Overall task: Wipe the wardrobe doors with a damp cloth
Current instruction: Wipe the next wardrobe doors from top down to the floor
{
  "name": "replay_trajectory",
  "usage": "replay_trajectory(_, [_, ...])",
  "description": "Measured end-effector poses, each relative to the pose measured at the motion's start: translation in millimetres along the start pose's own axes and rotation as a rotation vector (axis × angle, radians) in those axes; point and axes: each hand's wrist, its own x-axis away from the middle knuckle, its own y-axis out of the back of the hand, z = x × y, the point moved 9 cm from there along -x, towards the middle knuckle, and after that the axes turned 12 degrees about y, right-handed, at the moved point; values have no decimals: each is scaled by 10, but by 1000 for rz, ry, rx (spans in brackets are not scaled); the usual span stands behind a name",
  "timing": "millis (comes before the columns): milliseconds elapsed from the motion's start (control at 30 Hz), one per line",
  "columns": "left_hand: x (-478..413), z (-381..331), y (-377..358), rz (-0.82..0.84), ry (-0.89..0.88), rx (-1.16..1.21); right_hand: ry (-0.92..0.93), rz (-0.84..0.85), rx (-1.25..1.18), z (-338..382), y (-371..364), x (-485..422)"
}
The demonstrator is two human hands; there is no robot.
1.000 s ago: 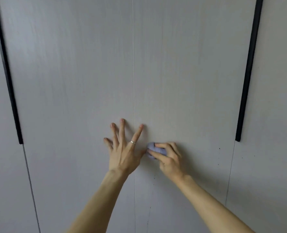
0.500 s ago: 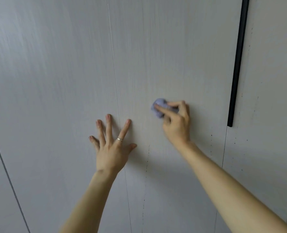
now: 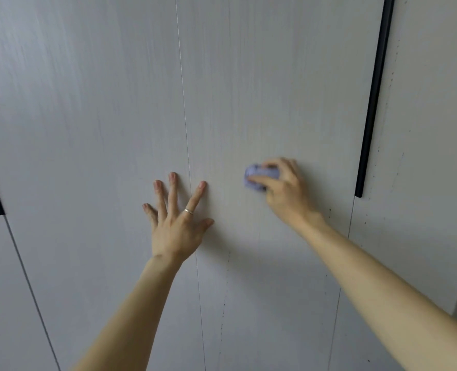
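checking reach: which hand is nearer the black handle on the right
Right. The right hand, gripping the cloth, is just left of the black handle; the left hand lies flat farther left.

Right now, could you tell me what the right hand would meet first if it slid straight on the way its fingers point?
The right hand holds the cloth with fingers pointing left along the door, so it would probably first meet the index finger of the left hand, before the seam.

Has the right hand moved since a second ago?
Yes. The right hand moved right, away from the door seam toward the black handle, and up to its lower end's level.
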Motion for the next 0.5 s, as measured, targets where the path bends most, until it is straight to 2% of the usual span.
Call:
replay_trajectory(167, [15,18,-79,-3,-9,-8,-115,-447,60,-246,434,-282])
replay_trajectory(233, [-8,30,-107,-25,-19,-13,-125,-531,57,-148,302,-98])
replay_trajectory(367, [-67,58,-178,-37,-17,19,-87,-524,21,60,-156,389])
replay_trajectory(500, [-79,71,-187,-89,-35,19,-116,-300,-83,233,-865,1069])
